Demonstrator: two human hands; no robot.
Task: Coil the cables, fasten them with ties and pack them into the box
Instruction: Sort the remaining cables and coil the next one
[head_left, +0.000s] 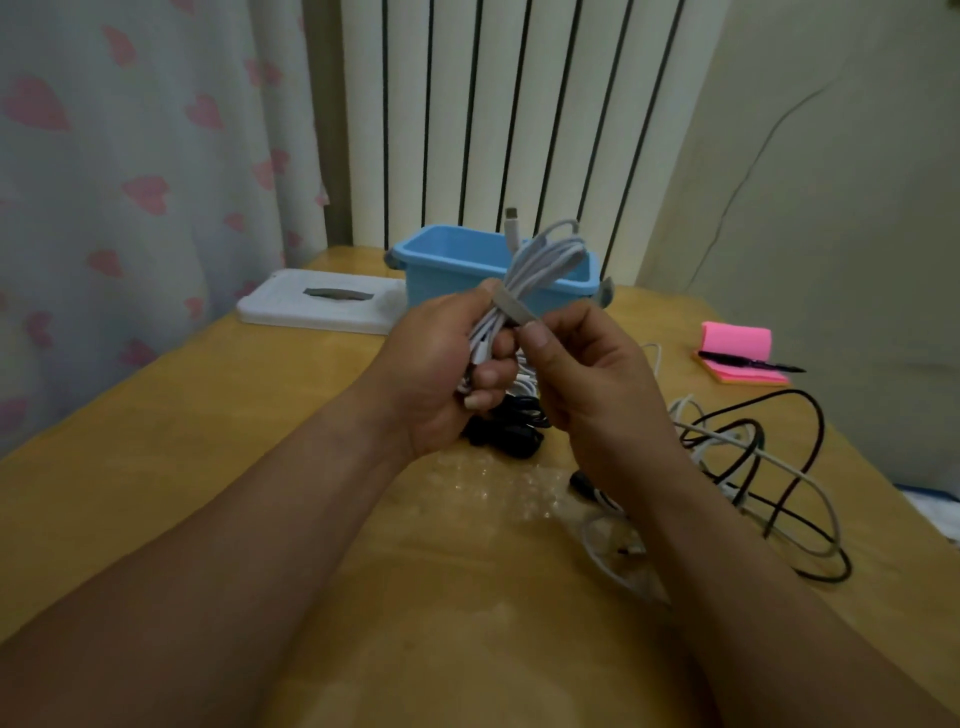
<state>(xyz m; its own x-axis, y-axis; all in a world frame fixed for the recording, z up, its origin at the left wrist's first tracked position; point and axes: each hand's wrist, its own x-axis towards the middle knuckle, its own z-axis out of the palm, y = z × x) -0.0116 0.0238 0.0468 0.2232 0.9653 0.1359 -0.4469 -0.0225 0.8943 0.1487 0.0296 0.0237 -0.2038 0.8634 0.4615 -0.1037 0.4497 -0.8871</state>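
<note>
The coiled white cable (545, 260) stands upright above the surface (208, 441), clenched low down in the left grip (441, 364). A grey tie (511, 306) wraps its middle, and the right grip (587, 374) pinches the tie's end just beside the left thumb. The blue box (441, 265) sits just behind, its white lid (311, 306) to the left. Loose cables (769, 467) lie tangled on the right.

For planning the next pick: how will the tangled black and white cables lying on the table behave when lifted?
Probably floppy: the tangled cables lie in loose, sagging loops. They cross each other, so likely several rise together. Thin, so probably light.
</note>
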